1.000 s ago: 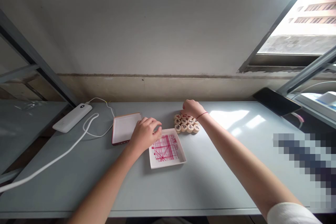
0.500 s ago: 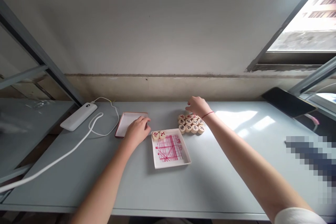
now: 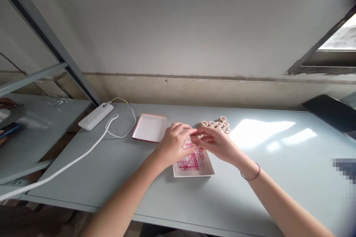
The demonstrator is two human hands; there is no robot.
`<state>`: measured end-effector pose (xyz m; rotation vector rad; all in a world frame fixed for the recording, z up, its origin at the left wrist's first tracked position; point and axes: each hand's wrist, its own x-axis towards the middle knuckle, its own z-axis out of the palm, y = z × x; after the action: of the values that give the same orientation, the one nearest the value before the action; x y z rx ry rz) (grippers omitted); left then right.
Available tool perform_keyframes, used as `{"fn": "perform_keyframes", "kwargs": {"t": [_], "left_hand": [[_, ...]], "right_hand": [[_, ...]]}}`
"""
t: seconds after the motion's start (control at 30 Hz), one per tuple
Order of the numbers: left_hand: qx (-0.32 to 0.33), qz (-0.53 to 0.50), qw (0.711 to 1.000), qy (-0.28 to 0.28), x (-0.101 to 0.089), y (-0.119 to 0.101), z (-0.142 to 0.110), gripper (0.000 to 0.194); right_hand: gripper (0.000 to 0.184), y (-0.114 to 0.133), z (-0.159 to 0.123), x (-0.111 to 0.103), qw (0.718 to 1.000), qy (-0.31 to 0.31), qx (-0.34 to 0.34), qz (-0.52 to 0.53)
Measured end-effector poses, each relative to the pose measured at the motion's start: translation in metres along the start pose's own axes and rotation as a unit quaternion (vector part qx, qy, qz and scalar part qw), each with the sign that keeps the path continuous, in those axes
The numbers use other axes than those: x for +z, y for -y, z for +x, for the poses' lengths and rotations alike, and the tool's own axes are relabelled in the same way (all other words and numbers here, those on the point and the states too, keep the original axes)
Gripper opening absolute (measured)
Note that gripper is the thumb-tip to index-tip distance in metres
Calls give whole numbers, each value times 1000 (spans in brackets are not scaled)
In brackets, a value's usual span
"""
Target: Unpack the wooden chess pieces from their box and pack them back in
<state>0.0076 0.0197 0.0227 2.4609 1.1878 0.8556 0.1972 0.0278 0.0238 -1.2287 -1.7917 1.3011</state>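
Over the white cardboard box tray (image 3: 208, 173) with red lines on its floor, my two hands meet at the fingertips. My left hand (image 3: 175, 140) is curved, thumb and fingers apart, touching or nearly touching the other hand. Bent and closed together are the fingers of my right hand (image 3: 215, 142); what they hold, if anything, is hidden. Behind it stand round wooden Chinese chess pieces (image 3: 212, 123) with red characters, grouped in rows and partly covered. The back part of the tray is blocked from sight by my hands.
Left of the tray lies a red-edged box lid (image 3: 151, 127), inside up. A white power bank (image 3: 96, 116) with a cable (image 3: 83, 153) is farther left. A black flat object (image 3: 328, 113) sits at the right. Another person's hand (image 3: 3, 139) shows at the left edge.
My right hand has come from behind the chess pieces to the tray. My left hand has left the lid and moved right to meet it. The view has shifted right.
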Motion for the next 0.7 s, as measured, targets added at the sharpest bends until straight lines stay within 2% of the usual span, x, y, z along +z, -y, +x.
{"fn": "perform_keyframes", "kwargs": {"t": [0.1, 0.2, 0.47, 0.7], "left_hand": [[-17, -28, 999, 4, 7, -4, -2, 32], [-35, -42, 998, 9, 8, -3, -4, 31], [-40, -37, 998, 23, 10, -1, -5, 33], [-81, -84, 993, -17, 0, 5, -2, 12]], "right_hand": [[35, -6, -3, 10, 996, -17, 15, 86], [40, -6, -2, 12, 992, -29, 20, 124], [40, -12, -6, 11, 990, -36, 19, 138], [36, -12, -8, 0, 987, -71, 22, 142]]}}
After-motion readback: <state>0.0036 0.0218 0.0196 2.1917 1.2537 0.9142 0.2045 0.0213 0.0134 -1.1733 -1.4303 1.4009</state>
